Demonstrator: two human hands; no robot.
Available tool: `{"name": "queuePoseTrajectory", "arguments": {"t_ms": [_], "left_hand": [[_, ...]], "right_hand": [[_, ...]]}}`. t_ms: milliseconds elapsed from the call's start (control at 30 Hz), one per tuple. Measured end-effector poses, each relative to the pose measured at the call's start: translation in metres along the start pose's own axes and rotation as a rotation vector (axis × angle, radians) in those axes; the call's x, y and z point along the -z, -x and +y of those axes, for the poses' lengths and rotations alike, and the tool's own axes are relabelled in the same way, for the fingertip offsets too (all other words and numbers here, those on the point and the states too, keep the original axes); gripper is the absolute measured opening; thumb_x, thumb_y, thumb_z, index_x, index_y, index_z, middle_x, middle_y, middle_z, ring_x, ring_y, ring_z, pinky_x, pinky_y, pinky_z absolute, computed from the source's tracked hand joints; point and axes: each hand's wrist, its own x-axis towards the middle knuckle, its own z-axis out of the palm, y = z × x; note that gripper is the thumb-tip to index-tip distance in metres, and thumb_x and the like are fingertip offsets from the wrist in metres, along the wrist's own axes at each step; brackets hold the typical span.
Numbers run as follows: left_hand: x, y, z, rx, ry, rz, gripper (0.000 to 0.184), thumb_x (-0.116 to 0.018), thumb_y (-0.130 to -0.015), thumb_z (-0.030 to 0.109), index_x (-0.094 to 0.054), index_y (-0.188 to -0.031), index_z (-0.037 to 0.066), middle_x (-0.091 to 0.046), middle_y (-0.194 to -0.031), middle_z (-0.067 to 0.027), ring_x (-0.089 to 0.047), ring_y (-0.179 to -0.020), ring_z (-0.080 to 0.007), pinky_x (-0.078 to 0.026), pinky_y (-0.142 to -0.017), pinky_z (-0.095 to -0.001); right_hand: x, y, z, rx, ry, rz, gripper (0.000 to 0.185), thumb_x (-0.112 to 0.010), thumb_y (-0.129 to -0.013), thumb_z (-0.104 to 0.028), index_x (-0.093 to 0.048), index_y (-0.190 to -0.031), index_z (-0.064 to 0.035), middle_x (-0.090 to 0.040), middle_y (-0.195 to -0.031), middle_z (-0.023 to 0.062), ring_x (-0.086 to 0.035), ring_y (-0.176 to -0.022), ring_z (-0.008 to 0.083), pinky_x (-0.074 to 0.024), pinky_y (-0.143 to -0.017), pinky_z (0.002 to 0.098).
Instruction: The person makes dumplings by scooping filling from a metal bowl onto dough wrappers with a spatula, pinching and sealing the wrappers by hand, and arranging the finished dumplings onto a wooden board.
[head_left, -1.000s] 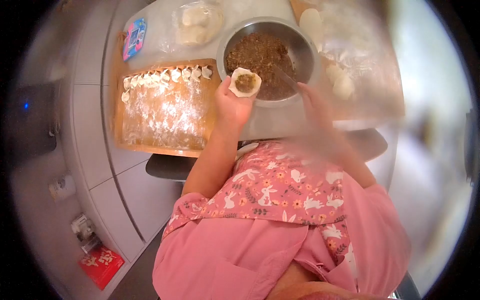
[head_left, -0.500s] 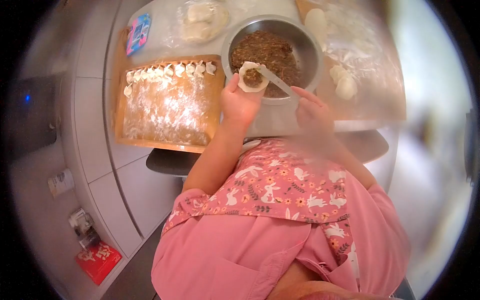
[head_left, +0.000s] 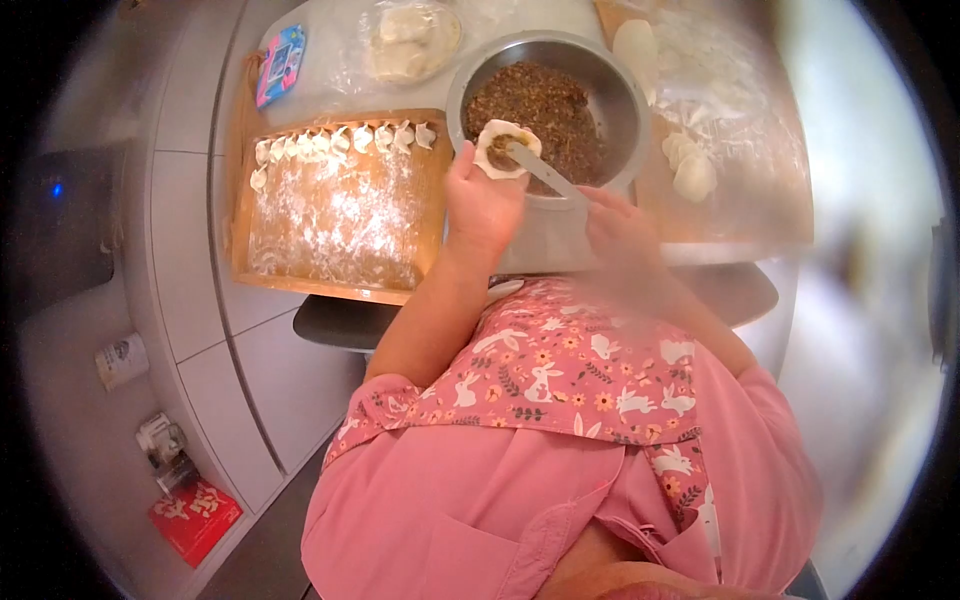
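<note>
My left hand [head_left: 484, 205] cradles a round dumpling wrapper [head_left: 488, 165] at the near rim of a metal bowl [head_left: 640, 125]. Brown minced filling [head_left: 505, 150] lies in the wrapper's middle. A pale flat spatula [head_left: 550, 175] is gripped by its end in my right hand [head_left: 615, 225], and its tip presses on that filling. More of the same dark mince [head_left: 530, 95] covers much of the bowl's inside. To the left, a floured wooden tray [head_left: 340, 225] carries a row of folded dumplings [head_left: 340, 142] along its far side.
Flat wrappers [head_left: 690, 170] lie overlapped on a wooden board [head_left: 740, 215] at the right, beside plastic film [head_left: 705, 70]. Dough under plastic [head_left: 415, 45] sits behind the tray, with a blue and pink packet [head_left: 281, 65] at the far left. A dark stool [head_left: 340, 322] is below the table edge.
The spatula's tip has moved from the wrapper's far right edge down onto the filling in the middle. The wrapper's rim now looks more cupped. Both hands stay near the same place.
</note>
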Motion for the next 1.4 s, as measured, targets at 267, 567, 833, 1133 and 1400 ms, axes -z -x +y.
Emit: {"name": "queuePoseTrajectory", "arguments": {"t_ms": [267, 567, 833, 1133, 1400], "left_hand": [[0.0, 0.001, 0.013, 0.017, 0.281, -0.082, 0.044, -0.029, -0.094, 0.033, -0.041, -0.12, -0.001, -0.048, -0.118, -0.0167, -0.045, -0.111, -0.0295, -0.034, -0.096, -0.0431], [-0.019, 0.023, -0.02, 0.468, 1.078, -0.282, 0.048, -0.031, -0.094, 0.04, -0.042, -0.12, 0.002, -0.053, -0.113, -0.012, -0.05, -0.105, -0.0245, -0.038, -0.09, -0.0383], [-0.021, 0.024, -0.023, 0.167, 0.077, -0.151, 0.026, -0.048, -0.091, 0.019, -0.049, -0.112, 0.004, -0.057, -0.107, -0.0091, -0.054, -0.099, -0.0186, -0.044, -0.088, -0.0341], [-0.024, 0.028, -0.023, 0.143, -0.056, -0.057, 0.016, -0.053, -0.089, 0.013, -0.056, -0.101, 0.003, -0.057, -0.106, -0.0083, -0.057, -0.096, -0.0185, -0.047, -0.085, -0.0339], [-0.039, 0.038, -0.004, 0.207, 0.131, -0.178, 0.025, -0.048, -0.09, 0.018, -0.051, -0.109, 0.001, -0.052, -0.114, -0.0115, -0.051, -0.105, -0.0195, -0.042, -0.089, -0.0318]], "right_hand": [[-0.009, 0.014, -0.027, 0.324, 0.494, 0.005, 0.034, -0.046, -0.085, -0.008, -0.051, -0.119, -0.0077, -0.045, -0.063, 0.0015, -0.045, -0.056, 0.0122, -0.0368, -0.051, 0.0243], [-0.027, -0.033, -0.018, 1.253, 1.344, 0.125, 0.02, -0.064, -0.07, -0.016, -0.058, -0.088, -0.0104, -0.049, -0.083, 0.0065, -0.049, -0.078, 0.0275, -0.0405, -0.068, 0.0371], [-0.024, -0.031, -0.025, 0.761, 0.76, 0.316, 0.011, -0.065, -0.074, -0.015, -0.059, -0.078, -0.0068, -0.052, -0.075, 0.0096, -0.051, -0.069, 0.0255, -0.0412, -0.062, 0.0338], [-0.019, -0.03, -0.03, 0.756, 0.785, 0.283, 0.017, -0.068, -0.072, -0.019, -0.059, -0.081, -0.0072, -0.052, -0.078, 0.0099, -0.051, -0.072, 0.0257, -0.0415, -0.064, 0.0352], [-0.003, -0.017, -0.026, 0.858, 0.909, 0.166, 0.044, -0.071, -0.062, -0.045, -0.057, -0.084, -0.0096, -0.052, -0.083, 0.0092, -0.046, -0.082, 0.0307, -0.0351, -0.075, 0.0395]]}}
